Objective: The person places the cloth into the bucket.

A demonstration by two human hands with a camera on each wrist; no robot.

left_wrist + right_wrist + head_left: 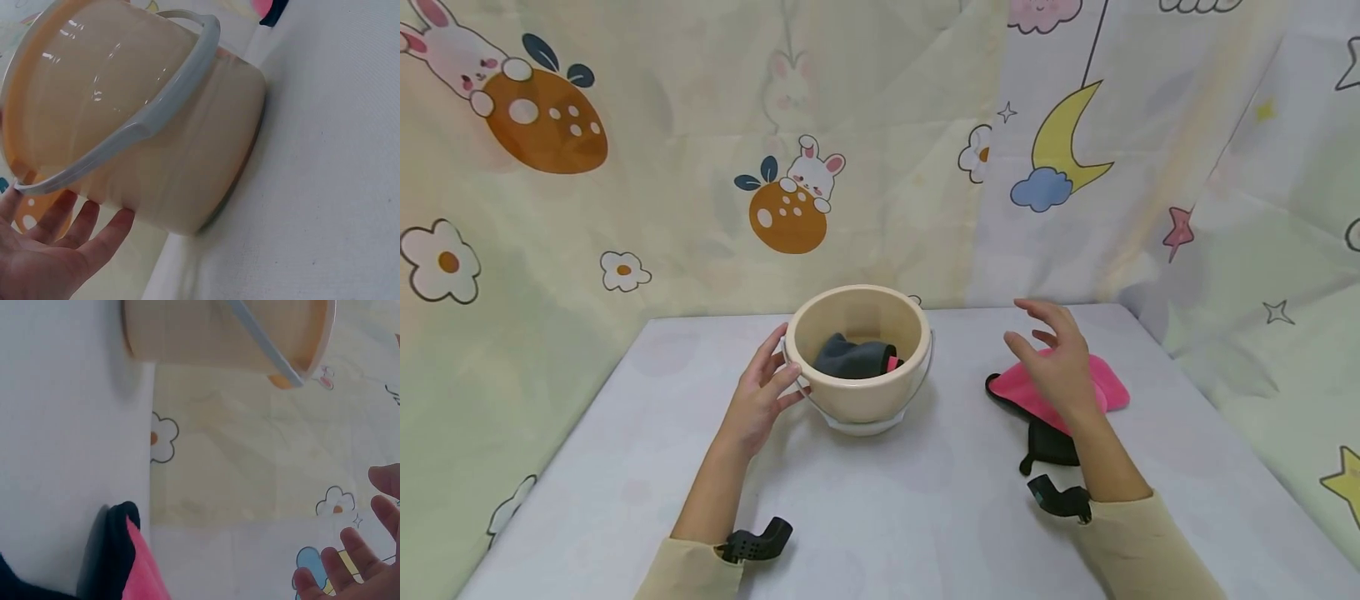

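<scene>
Curtained-off tabletop nook with nursery-style decor; kind of room beyond cannot be told. Landmark: plain white surface (917,525). Behind surface: creased, hanging printed fabric (910,225), showing cartoon rabbit (812,177) on orange fruit (786,221), yellow crescent moon (1051,142), blue cloud (1042,189). Left of surface: fabric with white flower (463,267). Right of surface: more fabric, yellow star (1347,485).
</scene>
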